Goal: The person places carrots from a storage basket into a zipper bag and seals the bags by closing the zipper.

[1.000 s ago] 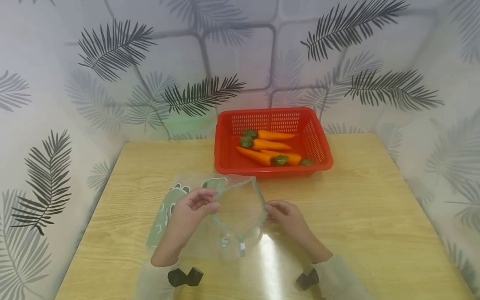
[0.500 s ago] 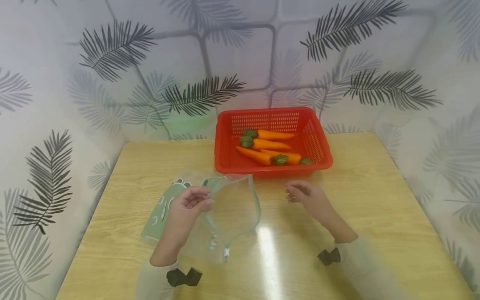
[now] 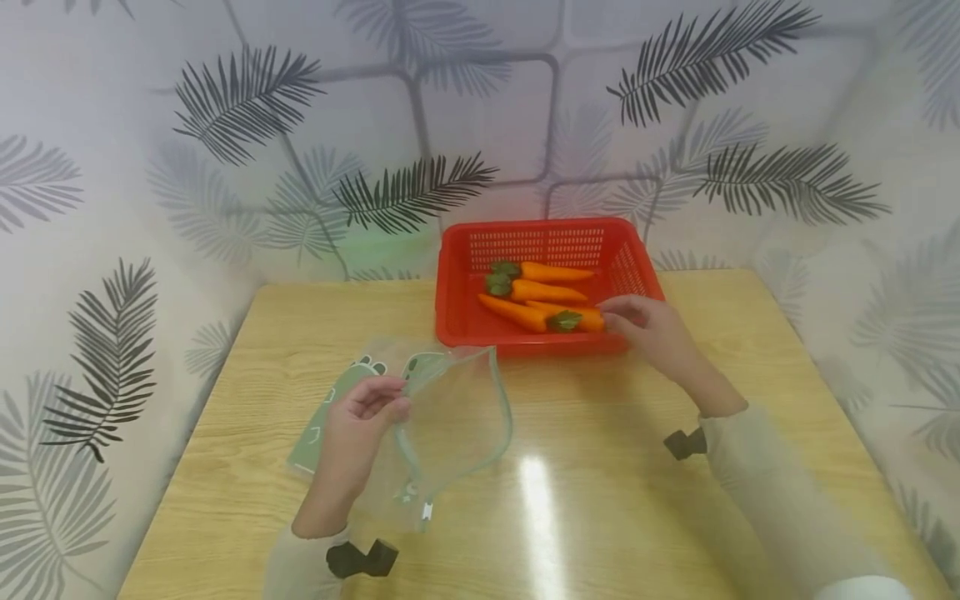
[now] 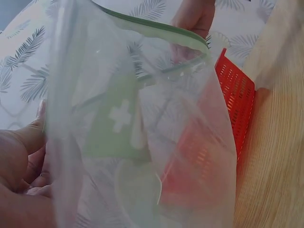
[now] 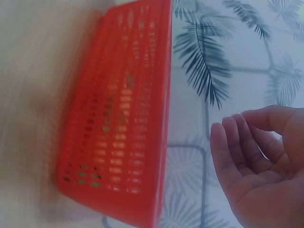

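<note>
My left hand (image 3: pixel 356 433) pinches the upper left edge of a clear zip bag (image 3: pixel 461 417), its green-edged mouth spread wide. A white slider (image 3: pixel 427 511) sits at the near end of the zip. Green printed shapes (image 3: pixel 333 417) show on the left, partly behind the hand. In the left wrist view the see-through bag (image 4: pixel 114 166) fills the middle. Over the front right rim of a red basket (image 3: pixel 480 340) is my right hand (image 3: pixel 652 337), fingers loosely bent, beside the rightmost carrot (image 3: pixel 592 320). The right wrist view shows nothing between those fingers (image 5: pixel 232 137).
Several orange carrots with green tops lie in the basket, including one at the back (image 3: pixel 555 272) and one at the front left (image 3: pixel 513 313). The wooden table (image 3: pixel 600 500) ends at a leaf-patterned wall covering (image 3: pixel 600 125) behind the basket.
My right hand has let go of the bag's right edge and moved right and away to the basket. The left hand, still pinching the bag, has shifted slightly left.
</note>
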The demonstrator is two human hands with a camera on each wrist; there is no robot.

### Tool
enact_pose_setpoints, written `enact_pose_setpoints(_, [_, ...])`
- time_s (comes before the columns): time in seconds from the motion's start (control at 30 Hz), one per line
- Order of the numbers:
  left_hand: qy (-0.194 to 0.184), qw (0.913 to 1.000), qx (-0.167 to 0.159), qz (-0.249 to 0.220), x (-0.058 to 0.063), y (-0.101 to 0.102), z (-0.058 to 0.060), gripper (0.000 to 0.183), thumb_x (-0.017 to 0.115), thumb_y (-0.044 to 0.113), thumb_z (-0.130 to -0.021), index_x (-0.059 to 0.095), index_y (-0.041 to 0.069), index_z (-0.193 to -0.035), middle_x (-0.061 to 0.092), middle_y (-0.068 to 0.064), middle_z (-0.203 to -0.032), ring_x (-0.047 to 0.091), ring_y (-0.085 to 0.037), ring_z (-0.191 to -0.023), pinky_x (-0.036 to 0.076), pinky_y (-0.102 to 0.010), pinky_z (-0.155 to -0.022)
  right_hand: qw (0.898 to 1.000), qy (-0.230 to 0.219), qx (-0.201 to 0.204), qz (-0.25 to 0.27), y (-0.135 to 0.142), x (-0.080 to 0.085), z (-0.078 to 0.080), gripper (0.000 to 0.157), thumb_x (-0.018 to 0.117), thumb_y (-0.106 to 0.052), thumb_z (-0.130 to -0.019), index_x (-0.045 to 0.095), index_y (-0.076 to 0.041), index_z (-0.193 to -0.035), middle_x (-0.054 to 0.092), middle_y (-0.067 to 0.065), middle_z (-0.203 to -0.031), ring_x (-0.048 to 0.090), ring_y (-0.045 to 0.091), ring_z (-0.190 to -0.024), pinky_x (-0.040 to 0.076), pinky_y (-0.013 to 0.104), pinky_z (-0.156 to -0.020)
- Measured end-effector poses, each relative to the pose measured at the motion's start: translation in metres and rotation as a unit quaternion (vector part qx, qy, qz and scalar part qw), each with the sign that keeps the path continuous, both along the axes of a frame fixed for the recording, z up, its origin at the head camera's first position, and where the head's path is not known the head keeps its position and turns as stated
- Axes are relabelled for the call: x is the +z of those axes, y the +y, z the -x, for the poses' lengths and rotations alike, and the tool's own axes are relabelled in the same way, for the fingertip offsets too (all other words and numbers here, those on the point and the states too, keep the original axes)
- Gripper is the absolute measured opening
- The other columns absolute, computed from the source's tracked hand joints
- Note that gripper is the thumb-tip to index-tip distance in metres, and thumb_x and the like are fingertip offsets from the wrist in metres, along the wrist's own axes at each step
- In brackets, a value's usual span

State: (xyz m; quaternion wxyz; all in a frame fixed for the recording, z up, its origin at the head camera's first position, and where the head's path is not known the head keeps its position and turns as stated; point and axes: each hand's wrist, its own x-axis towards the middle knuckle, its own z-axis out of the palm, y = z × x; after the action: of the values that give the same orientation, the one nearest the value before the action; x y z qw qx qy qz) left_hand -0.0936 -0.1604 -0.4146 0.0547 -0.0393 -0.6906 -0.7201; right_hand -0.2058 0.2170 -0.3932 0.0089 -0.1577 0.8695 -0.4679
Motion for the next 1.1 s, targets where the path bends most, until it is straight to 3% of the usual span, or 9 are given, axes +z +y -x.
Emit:
enact_pose_setpoints(0.13, [-0.002, 0.9999, 0.013, -0.002, 0.001, -0.004, -0.001, 0.027, 0.068, 0.001, -0.082, 0.057, -0.010, -0.104, 0.062, -0.005, -0.088, 0.063, -0.020, -0.079, 0.054, -0.028, -0.073, 0.999, 0.014, -0.024, -0.032, 0.011, -0.011, 0.030, 0.032, 0.059, -0.031, -0.092, 0.063, -0.009, -0.114, 0.065, 0.009, -0.107, 0.062, 0.020, -0.091, 0.051, 0.037, -0.081])
enact_pose_setpoints(0.23, [-0.001, 0.9997, 0.023, -0.003, 0.001, -0.007, -0.001, 0.027, 0.069, 0.003, -0.082, 0.057, -0.009, -0.104, 0.062, -0.005, -0.088, 0.063, -0.022, -0.079, 0.054, -0.028, -0.072, 0.998, 0.019, -0.029, -0.061, 0.011, -0.015, 0.043, 0.030, 0.060, -0.028, -0.092, 0.063, -0.008, -0.113, 0.064, 0.010, -0.109, 0.059, 0.026, -0.098, 0.047, 0.044, -0.087])
enact_pose_setpoints(0.47, [0.021, 0.9992, 0.035, 0.006, 0.001, -0.016, 0.001, 0.026, 0.068, 0.004, -0.084, 0.057, -0.007, -0.104, 0.061, -0.005, -0.089, 0.061, -0.018, -0.078, 0.053, -0.024, -0.070, 0.990, 0.039, 0.010, -0.135, 0.006, -0.022, 0.066, 0.025, 0.059, -0.012, -0.092, 0.062, 0.002, -0.111, 0.063, 0.017, -0.109, 0.057, 0.032, -0.102, 0.043, 0.047, -0.093])
enact_pose_setpoints(0.8, [0.011, 0.9973, 0.072, -0.002, 0.000, -0.020, -0.001, 0.031, 0.068, 0.007, -0.084, 0.056, -0.009, -0.107, 0.060, -0.007, -0.091, 0.061, -0.016, -0.079, 0.052, -0.022, -0.073, 0.971, 0.004, 0.045, -0.236, -0.006, -0.034, 0.089, 0.027, 0.058, -0.009, -0.090, 0.061, 0.006, -0.112, 0.063, 0.019, -0.107, 0.058, 0.032, -0.097, 0.043, 0.048, -0.092])
enact_pose_setpoints(1.1, [0.010, 0.9972, 0.074, 0.002, -0.002, -0.023, -0.001, 0.033, 0.068, 0.010, -0.085, 0.055, -0.009, -0.109, 0.060, -0.007, -0.094, 0.061, -0.023, -0.084, 0.052, -0.022, -0.075, 0.952, -0.019, 0.071, -0.298, -0.010, -0.042, 0.099, 0.027, 0.049, 0.002, -0.088, 0.059, 0.009, -0.113, 0.061, 0.024, -0.110, 0.056, 0.036, -0.103, 0.041, 0.050, -0.094])
